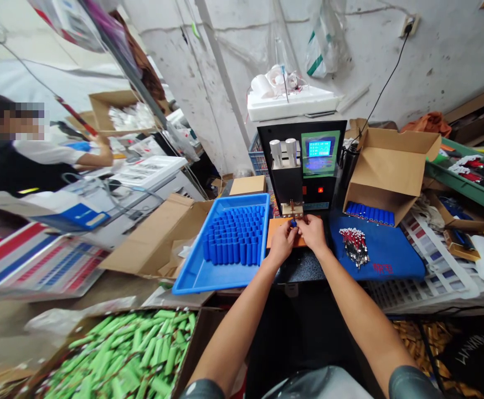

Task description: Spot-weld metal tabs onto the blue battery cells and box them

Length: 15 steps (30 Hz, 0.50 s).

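Both my hands meet at the front of a black spot welder (271, 160) with a lit screen. My left hand (282, 242) pinches a small blue battery cell (294, 223) from the left side. Against the same cell, the fingers of my right hand (313, 233) close from the right. The cell sits just below the welder's electrode tips (292, 208); whether they touch cannot be made out. Beneath my hands lies an orange plate (273, 226). Fingers hide most of the cell.
Left of my hands, a blue tray (221, 280) holds many upright blue cells. To the right, wire leads (355, 247) lie on a blue cloth (408, 260) near a cardboard box (391, 166) with blue cells. Green cells (142, 354) fill a carton below. Another person (26, 160) sits far left.
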{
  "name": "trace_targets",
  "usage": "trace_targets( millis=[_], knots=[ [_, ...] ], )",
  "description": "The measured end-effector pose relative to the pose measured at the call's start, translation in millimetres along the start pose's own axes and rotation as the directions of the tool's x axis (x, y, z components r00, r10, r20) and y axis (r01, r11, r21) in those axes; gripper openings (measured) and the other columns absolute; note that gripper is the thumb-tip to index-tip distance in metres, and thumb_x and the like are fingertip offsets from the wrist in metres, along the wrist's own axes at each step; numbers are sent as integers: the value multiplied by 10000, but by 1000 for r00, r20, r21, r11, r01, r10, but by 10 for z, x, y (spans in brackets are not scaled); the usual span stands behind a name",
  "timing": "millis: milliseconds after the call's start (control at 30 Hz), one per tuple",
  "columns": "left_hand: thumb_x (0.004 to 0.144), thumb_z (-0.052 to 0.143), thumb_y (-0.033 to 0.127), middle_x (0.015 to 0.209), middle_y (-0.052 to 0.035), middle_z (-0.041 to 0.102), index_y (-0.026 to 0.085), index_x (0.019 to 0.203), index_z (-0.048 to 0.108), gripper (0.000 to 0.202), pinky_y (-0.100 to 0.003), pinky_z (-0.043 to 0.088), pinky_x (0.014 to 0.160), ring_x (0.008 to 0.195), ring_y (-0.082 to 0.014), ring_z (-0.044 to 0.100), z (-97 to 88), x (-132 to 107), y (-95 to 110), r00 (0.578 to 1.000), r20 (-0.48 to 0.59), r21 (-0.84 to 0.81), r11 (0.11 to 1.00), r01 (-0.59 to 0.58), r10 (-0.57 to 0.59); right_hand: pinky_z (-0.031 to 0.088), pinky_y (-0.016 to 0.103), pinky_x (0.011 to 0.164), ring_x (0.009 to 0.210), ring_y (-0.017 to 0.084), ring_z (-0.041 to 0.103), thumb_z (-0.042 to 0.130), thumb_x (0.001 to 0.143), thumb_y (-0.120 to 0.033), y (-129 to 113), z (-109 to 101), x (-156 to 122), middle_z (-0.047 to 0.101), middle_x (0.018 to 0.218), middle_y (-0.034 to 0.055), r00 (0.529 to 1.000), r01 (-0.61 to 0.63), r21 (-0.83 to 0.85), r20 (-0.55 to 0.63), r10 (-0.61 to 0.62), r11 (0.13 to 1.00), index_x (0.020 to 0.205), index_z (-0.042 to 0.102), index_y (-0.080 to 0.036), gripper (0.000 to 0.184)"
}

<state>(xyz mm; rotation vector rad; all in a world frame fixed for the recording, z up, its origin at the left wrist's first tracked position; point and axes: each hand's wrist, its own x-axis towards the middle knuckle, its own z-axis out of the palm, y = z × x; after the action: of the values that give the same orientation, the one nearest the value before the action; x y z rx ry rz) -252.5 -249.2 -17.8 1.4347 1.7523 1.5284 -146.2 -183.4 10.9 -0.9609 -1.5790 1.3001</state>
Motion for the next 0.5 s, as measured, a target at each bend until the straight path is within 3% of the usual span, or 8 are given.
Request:
trace_targets(
  millis=[500],
  knots=[
    [886, 515, 229, 810, -30, 664, 155, 969, 640, 167, -245, 413, 670, 714, -151, 576, -35, 0, 153, 1000, 24, 94, 995, 17, -20, 447, 257, 499, 540, 188, 617, 620, 801, -464, 34, 23, 15, 647, 572, 40, 999, 35, -25, -6, -36, 999, 674, 614, -184, 307]
  ],
)
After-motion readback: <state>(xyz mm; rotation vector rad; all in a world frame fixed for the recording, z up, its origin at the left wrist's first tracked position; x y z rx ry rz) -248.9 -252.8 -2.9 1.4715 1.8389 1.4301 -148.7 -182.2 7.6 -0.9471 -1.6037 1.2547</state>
